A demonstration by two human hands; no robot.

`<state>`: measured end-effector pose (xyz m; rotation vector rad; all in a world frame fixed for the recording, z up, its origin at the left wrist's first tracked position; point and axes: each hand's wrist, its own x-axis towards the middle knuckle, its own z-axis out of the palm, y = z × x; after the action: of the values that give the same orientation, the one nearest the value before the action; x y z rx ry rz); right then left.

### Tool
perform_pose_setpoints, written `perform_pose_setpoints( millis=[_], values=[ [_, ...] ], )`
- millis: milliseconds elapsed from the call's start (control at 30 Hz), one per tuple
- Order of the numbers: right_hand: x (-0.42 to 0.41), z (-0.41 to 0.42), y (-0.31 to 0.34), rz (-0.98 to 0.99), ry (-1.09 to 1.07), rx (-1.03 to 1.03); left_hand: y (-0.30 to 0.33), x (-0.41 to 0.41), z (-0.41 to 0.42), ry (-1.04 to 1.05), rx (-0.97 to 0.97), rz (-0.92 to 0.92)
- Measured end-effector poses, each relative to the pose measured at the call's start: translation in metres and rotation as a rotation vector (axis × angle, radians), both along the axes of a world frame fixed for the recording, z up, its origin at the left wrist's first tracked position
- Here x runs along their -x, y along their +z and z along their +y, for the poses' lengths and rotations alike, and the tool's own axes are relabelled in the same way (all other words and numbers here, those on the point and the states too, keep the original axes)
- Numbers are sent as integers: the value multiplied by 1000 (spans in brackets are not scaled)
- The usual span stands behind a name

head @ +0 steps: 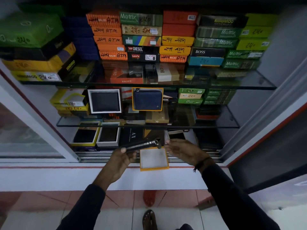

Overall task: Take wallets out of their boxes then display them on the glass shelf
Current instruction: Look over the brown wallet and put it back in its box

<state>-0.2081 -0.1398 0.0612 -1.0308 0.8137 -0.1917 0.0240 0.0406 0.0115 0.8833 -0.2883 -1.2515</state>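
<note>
Left hand point(121, 157) grips a dark wallet point(141, 144) by its near end, fingers wrapped around it. The wallet is held edge-on and roughly level, tilted up slightly toward the right, in front of the bottom shelf opening. Looks wrapped in clear plastic, some glare on it.

Right hand point(181, 149) is open, fingers spread, nothing in it. It sits just beside the wallet's right end; contact unclear because of motion blur. Dark band on that wrist.

Open orange-rimmed box point(154, 159) with a white lining sits empty on the white cabinet ledge point(66, 175), directly under and between both hands.

Middle glass shelf point(147, 125): two wallets already displayed upright in open boxes, a black one in a white-framed box point(105, 101) on the left and a blue zip wallet in an orange-framed box point(147, 99) to its right. Closed boxes are stacked behind and on both sides.

Upper glass shelf point(149, 85): dense stacks of closed boxes point(141, 35) in orange, green, yellow and black, several with handwritten numbers.

Bottom level: two more open boxes at left, one yellow-rimmed point(85, 135) and one white-rimmed point(108, 135), each with a dark wallet inside.

A sandalled foot point(149, 219) shows on the tiled floor below.
</note>
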Motion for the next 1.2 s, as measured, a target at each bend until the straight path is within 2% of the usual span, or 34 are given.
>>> perform_pose_setpoints(
  millis=[133,267,400,567,733,800,967,1100,1200],
  values=[
    [-18,10,9,-73,73,-87,-5,-4,-6,34,-55,-41],
    [-21,18,19,-108,136,4,-13,-11,-5,48,-104,-84],
    [-22,19,10,-115,56,32,-16,-14,-2,29,-117,-148],
    [-14,5,7,-94,99,101,-18,-15,8,10,-104,-131],
    [-6,-6,-9,-89,10,-9,-5,-1,8,-127,6,-81],
    [-8,1,-17,-107,-31,-87,3,10,2,-229,17,-120],
    [-29,49,-26,-334,-159,-367,17,33,-12,-400,58,-161],
    [-33,53,-34,-331,-209,-305,15,25,-8,-346,3,-216],
    [-24,39,-37,-199,-197,-276,10,14,-2,-285,-98,-343]
  ],
)
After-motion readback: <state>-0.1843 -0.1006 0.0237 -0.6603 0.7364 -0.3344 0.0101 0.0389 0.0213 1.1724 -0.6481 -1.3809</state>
